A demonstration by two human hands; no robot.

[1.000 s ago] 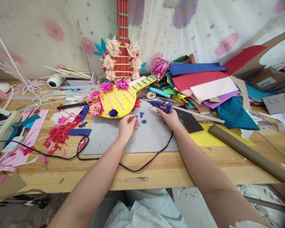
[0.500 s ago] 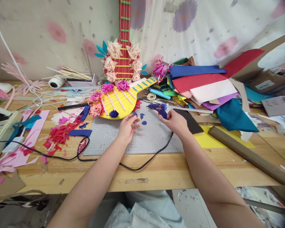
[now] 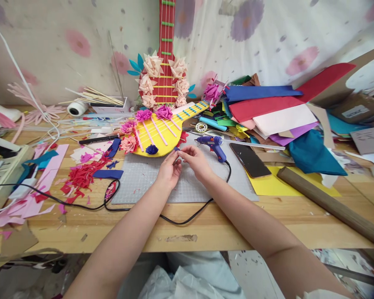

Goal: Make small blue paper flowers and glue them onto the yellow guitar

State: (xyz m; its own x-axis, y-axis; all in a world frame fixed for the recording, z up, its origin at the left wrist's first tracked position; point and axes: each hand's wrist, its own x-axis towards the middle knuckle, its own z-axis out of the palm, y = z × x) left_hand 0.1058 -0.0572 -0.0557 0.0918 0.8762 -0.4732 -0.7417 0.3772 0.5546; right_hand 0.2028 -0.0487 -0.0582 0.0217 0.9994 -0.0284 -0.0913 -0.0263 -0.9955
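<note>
My left hand and my right hand meet over the grey cutting mat, fingertips together. Both pinch a small dark blue paper piece, mostly covered by fingers. Just behind them lies a yellow guitar-shaped craft with pink strips, pink paper flowers and one blue paper flower. To the right of my right hand a blue hot glue gun rests on the mat, nozzle facing left, held by neither hand. The loose blue petals on the mat are hidden by my right hand.
The glue gun's black cord loops across the table's front. A phone and cardboard tube lie right, below stacked coloured sheets. Red scraps lie left. A red guitar craft stands behind.
My right hand has let go of the glue gun, now lying on the mat, and moved left to join my left hand at the blue piece. The phone is now uncovered.
</note>
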